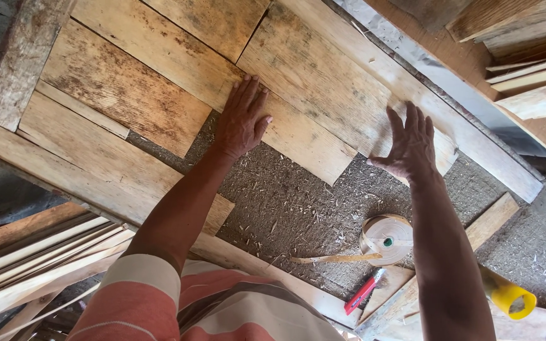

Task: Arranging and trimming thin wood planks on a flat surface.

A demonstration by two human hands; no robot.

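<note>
Fingers of the left hand (242, 120) are lying flat and spread on a rough, stained veneer sheet (298, 107), gripping nothing. Right hand (410, 144) is hovering open-fingered at that sheet's right edge. Nearest the body, a tan tape roll (387, 239) and a red knife (363, 292) are resting on coarse chip-flecked board (279, 202); mottled rectangular sheets are lying beyond the fingertips.

At the bottom of the frame, the person is wearing a short-sleeved shirt (222, 303) striped in orange, cream and brown.
</note>
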